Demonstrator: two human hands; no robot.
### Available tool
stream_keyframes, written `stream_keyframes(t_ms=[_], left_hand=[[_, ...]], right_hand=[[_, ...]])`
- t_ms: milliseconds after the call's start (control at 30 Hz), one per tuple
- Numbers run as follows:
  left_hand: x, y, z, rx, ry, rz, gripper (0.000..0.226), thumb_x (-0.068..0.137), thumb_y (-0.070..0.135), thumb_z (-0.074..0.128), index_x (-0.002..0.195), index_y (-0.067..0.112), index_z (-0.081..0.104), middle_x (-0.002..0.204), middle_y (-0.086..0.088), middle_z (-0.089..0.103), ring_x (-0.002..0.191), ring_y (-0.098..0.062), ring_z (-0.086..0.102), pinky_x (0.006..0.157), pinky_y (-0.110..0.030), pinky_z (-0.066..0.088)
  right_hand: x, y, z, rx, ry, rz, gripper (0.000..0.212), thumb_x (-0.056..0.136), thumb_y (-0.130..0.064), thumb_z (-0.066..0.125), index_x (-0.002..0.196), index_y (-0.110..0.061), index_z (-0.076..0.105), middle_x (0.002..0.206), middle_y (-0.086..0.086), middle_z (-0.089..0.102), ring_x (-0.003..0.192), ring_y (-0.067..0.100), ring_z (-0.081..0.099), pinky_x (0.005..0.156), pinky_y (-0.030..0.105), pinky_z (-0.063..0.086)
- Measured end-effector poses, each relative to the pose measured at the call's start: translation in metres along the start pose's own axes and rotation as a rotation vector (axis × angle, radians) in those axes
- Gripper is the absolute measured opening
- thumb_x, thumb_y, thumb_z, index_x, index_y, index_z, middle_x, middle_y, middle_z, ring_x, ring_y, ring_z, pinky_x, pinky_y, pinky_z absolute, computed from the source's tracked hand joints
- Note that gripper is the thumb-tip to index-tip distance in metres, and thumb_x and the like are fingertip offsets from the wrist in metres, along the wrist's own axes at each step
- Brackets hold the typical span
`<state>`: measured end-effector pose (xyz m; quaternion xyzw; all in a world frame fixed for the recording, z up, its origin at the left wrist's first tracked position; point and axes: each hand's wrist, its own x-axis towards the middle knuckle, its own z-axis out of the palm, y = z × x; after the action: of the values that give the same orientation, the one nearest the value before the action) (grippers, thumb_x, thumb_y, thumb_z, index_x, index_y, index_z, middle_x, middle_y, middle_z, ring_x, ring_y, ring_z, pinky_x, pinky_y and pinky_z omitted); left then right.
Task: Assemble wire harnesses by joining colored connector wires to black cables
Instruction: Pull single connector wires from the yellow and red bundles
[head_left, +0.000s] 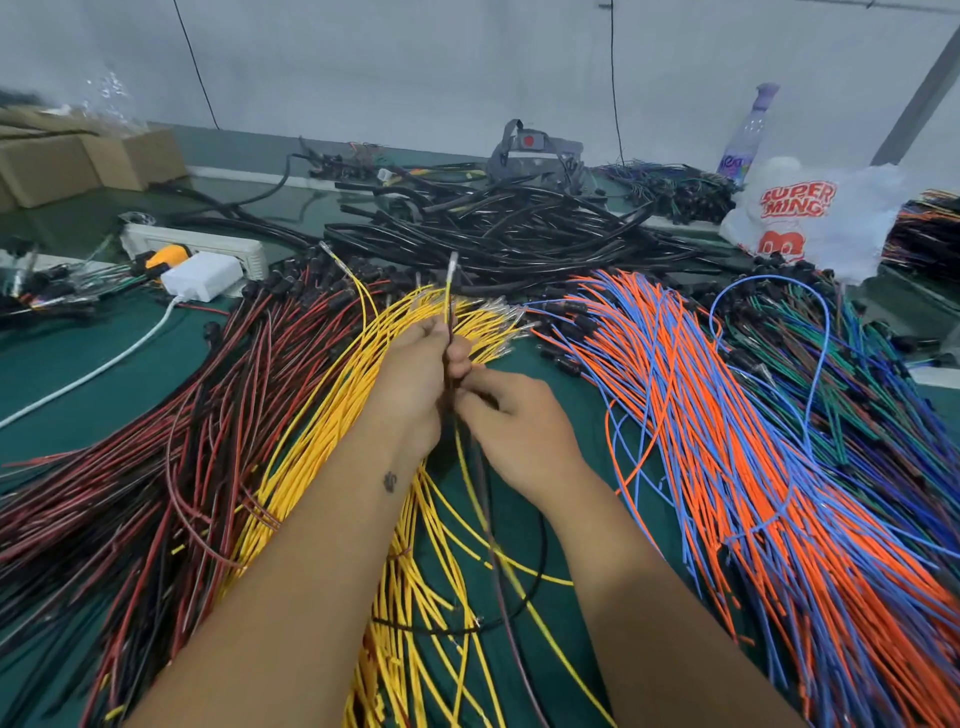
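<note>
Head view: yellow wire (450, 291) above left-hand grip (415, 374).

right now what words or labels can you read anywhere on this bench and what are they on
"SUPER MING" in red letters on the white plastic bag, far right of the bench.
The purple label on the clear bottle behind the bag has lettering, too blurred to read.
The red spot on the grey strapped device at the back shows no readable text.
Nothing else readable.
</note>
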<state>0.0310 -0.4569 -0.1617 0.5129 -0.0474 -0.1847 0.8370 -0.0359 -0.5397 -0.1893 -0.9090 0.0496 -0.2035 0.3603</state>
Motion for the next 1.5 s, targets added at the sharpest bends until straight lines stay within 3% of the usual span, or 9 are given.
stream_keyframes(t_ms=[167, 433, 533, 600, 733, 1100, 1233, 1400, 1500], left_hand=[[0.001, 0.000, 0.000, 0.042, -0.016, -0.078, 0.032, 0.105, 0.020, 0.033, 0.092, 0.009, 0.060, 0.046, 0.009, 0.035, 0.044, -0.006, 0.028, 0.048, -0.018, 0.028], [0.001, -0.003, -0.002, 0.217, -0.140, -0.032, 0.030, 0.106, 0.022, 0.031, 0.085, 0.021, 0.052, 0.051, 0.009, 0.034, 0.042, -0.005, 0.024, 0.037, -0.015, 0.025], [0.001, -0.003, -0.004, 0.243, -0.126, -0.057, 0.028, 0.105, 0.020, 0.033, 0.088, 0.019, 0.055, 0.048, 0.010, 0.031, 0.038, -0.004, 0.023, 0.034, -0.015, 0.020], [0.002, -0.002, -0.006, 0.278, -0.101, -0.066, 0.028, 0.105, 0.018, 0.034, 0.088, 0.017, 0.055, 0.044, 0.010, 0.031, 0.035, -0.003, 0.022, 0.033, -0.014, 0.018], [0.002, 0.002, -0.008, 0.313, -0.107, -0.087, 0.028, 0.105, 0.018, 0.034, 0.089, 0.012, 0.057, 0.041, 0.010, 0.031, 0.034, -0.004, 0.021, 0.034, -0.013, 0.017], [0.004, -0.001, -0.006, 0.349, -0.123, -0.029, 0.030, 0.105, 0.025, 0.036, 0.084, 0.015, 0.056, 0.047, 0.009, 0.028, 0.037, -0.005, 0.020, 0.035, -0.015, 0.018], [0.005, -0.001, -0.006, 0.331, -0.176, 0.013, 0.030, 0.104, 0.026, 0.036, 0.082, 0.018, 0.056, 0.046, 0.011, 0.028, 0.038, -0.005, 0.020, 0.035, -0.014, 0.018], [-0.002, -0.001, -0.002, 0.362, -0.256, 0.056, 0.032, 0.104, 0.030, 0.036, 0.077, 0.024, 0.054, 0.058, 0.008, 0.045, 0.045, -0.006, 0.033, 0.042, -0.018, 0.026], [-0.007, 0.000, 0.002, 0.302, -0.306, 0.065, 0.032, 0.105, 0.029, 0.034, 0.080, 0.021, 0.053, 0.069, 0.005, 0.057, 0.057, -0.009, 0.052, 0.053, -0.021, 0.044]], right_hand=[[-0.007, -0.008, -0.007, 0.035, 0.085, -0.022, 0.038, 0.082, -0.056, 0.039, 0.055, -0.031, 0.049, 0.053, -0.009, 0.047, 0.055, 0.012, 0.040, 0.051, 0.034, 0.028], [0.004, 0.021, -0.037, -0.065, 0.631, 0.254, 0.040, 0.094, -0.023, 0.048, 0.058, -0.015, 0.033, 0.054, 0.000, 0.034, 0.061, 0.023, 0.034, 0.054, 0.038, 0.017], [0.006, 0.033, -0.044, -0.197, 0.489, 0.338, 0.029, 0.090, -0.022, 0.047, 0.062, -0.015, 0.050, 0.061, 0.003, 0.049, 0.069, 0.030, 0.044, 0.054, 0.038, 0.030], [0.004, 0.036, -0.046, -0.310, 0.408, 0.357, 0.022, 0.089, -0.021, 0.050, 0.086, -0.013, 0.070, 0.088, 0.011, 0.064, 0.095, 0.035, 0.052, 0.077, 0.039, 0.039], [0.003, 0.034, -0.048, -0.534, 0.292, 0.390, 0.035, 0.088, -0.023, 0.052, 0.118, -0.015, 0.066, 0.119, 0.012, 0.053, 0.117, 0.033, 0.040, 0.100, 0.036, 0.031], [0.002, 0.018, -0.051, -0.839, 0.208, 0.337, 0.020, 0.087, -0.018, 0.058, 0.103, -0.013, 0.067, 0.116, 0.012, 0.048, 0.114, 0.033, 0.038, 0.092, 0.037, 0.031], [0.011, -0.001, -0.041, -0.495, 0.312, 0.167, 0.009, 0.093, -0.019, 0.055, 0.095, -0.013, 0.062, 0.098, 0.007, 0.062, 0.097, 0.030, 0.052, 0.079, 0.038, 0.037], [0.028, -0.032, -0.031, 0.711, 0.378, 0.366, 0.029, 0.094, -0.003, 0.050, 0.068, -0.013, 0.054, 0.056, 0.001, 0.049, 0.051, 0.013, 0.045, 0.055, 0.026, 0.037], [0.036, -0.043, -0.028, 0.956, 0.376, 0.429, 0.028, 0.098, -0.004, 0.049, 0.070, -0.011, 0.052, 0.053, 0.003, 0.049, 0.042, 0.008, 0.045, 0.041, 0.018, 0.037]])
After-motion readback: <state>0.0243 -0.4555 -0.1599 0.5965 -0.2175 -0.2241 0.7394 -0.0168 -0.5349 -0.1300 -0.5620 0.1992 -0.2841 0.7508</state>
